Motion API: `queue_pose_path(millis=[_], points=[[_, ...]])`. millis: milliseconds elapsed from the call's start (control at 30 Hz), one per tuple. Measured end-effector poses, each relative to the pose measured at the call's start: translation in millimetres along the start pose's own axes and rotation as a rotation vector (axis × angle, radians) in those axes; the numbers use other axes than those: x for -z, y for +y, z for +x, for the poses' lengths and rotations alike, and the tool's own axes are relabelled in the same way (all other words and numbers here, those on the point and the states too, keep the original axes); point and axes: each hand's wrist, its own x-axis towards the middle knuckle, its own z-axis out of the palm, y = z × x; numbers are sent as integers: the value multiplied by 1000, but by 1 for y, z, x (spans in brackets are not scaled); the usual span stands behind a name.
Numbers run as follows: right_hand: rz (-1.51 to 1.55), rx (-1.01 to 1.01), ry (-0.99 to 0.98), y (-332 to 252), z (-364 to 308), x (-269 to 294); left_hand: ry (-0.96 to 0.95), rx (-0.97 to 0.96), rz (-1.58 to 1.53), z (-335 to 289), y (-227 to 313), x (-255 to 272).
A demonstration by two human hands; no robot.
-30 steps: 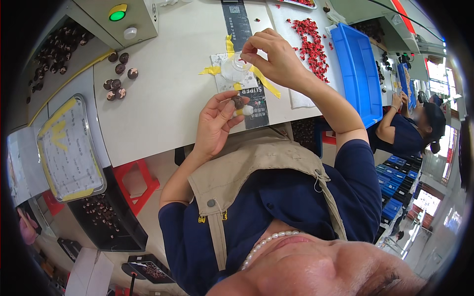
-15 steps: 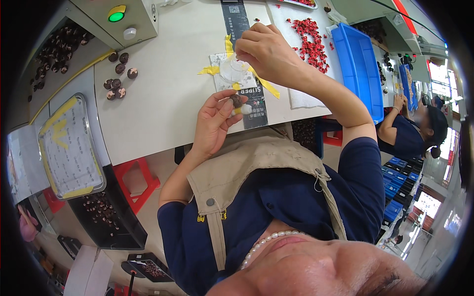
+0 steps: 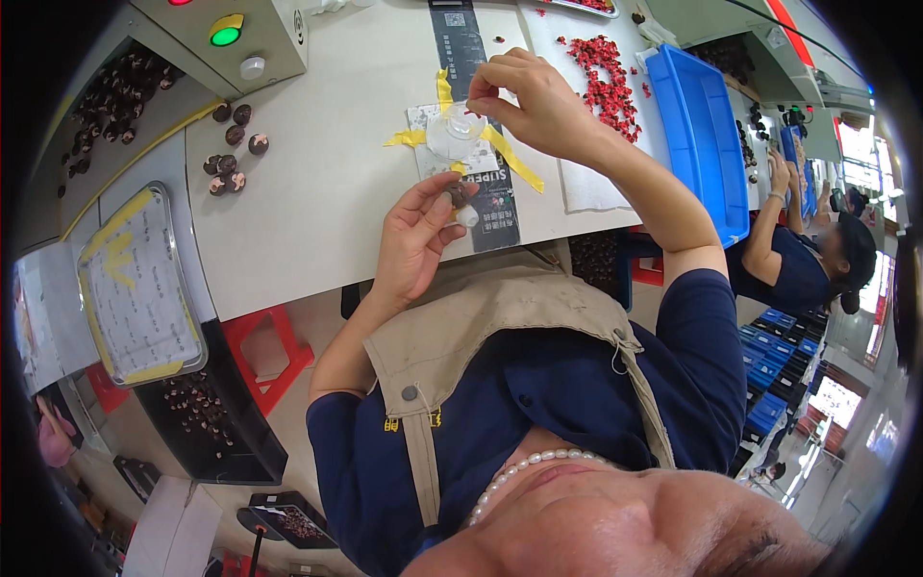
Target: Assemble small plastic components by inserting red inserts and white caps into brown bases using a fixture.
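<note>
My left hand [image 3: 411, 240] is closed around a dark brown, roundish piece [image 3: 458, 194], held at the table's front edge. A white cover sits on one of its fingertips. Beyond it, a clear round dish [image 3: 454, 135] rests on a small printed card fixed with yellow tape [image 3: 514, 162]. My right hand [image 3: 535, 101] is above the dish's right side, thumb and forefinger pinched together. A tiny reddish bit shows at those fingertips, too small to name.
Several brown balls [image 3: 234, 135] lie on the table at left, near a machine with a green light [image 3: 226, 36]. Red pieces [image 3: 608, 87] are spread on white paper at right, beside a blue tray [image 3: 697, 135]. A co-worker [image 3: 803, 255] sits further right.
My right hand has dropped slightly toward the dish, its fingertips now lower. The left hand has barely moved and keeps the brown piece. The co-worker's arms have risen.
</note>
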Motion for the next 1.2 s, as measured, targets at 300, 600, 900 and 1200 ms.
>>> queue_pose_path(millis=[300,600,900,1200], points=[[-50,5,6,2,-4,-8,24,-23,1,-1,-1,-4],[-334,202,24,-11,-2,-3,33,-34,26,1,-2,-4],[-158,300,351,-16,-2,3,38,-71,32,5,-8,-7],[675,-349,114,-28,-47,-9,64,-85,-17,12,-11,-17]])
